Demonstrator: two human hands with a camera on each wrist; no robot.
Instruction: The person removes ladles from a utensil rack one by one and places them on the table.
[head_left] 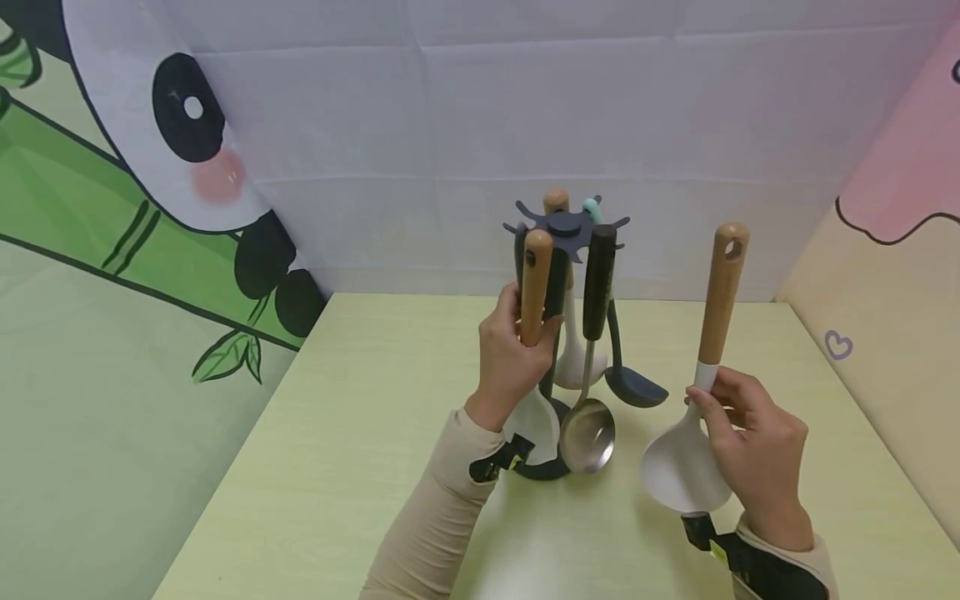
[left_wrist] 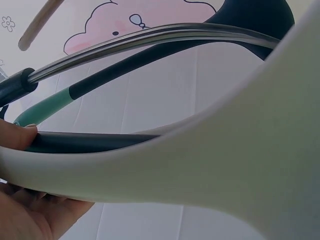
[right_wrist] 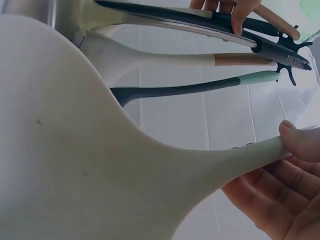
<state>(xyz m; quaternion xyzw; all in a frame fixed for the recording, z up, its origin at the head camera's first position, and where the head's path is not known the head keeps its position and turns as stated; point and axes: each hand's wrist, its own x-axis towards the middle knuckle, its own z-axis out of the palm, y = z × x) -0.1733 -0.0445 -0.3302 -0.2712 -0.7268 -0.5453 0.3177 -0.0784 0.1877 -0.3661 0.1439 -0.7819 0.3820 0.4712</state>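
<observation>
Pinching the white neck of a broad-headed utensil [head_left: 682,471] between thumb and fingers, the right hand [head_left: 765,433] holds it nearly upright, wooden handle uppermost, to the right of the dark rack [head_left: 564,223] and apart from it. Only the right wrist view shows small dark specks on that white head and pale lettering on the steel ladle's black handle [right_wrist: 282,52]; only the head view takes in the whole bowl of the steel ladle [head_left: 588,437]. From the left wrist, the mint handle [left_wrist: 47,109] shows plainly, mostly hidden from above. The left hand [head_left: 513,354] reaches up from below, fingers curled round the front white utensil [head_left: 536,283], thumb on its right; whether it also grips the dark handle [left_wrist: 85,142] just behind, I cannot tell. The right forearm rises from the lower right, fingers bent behind the neck.
</observation>
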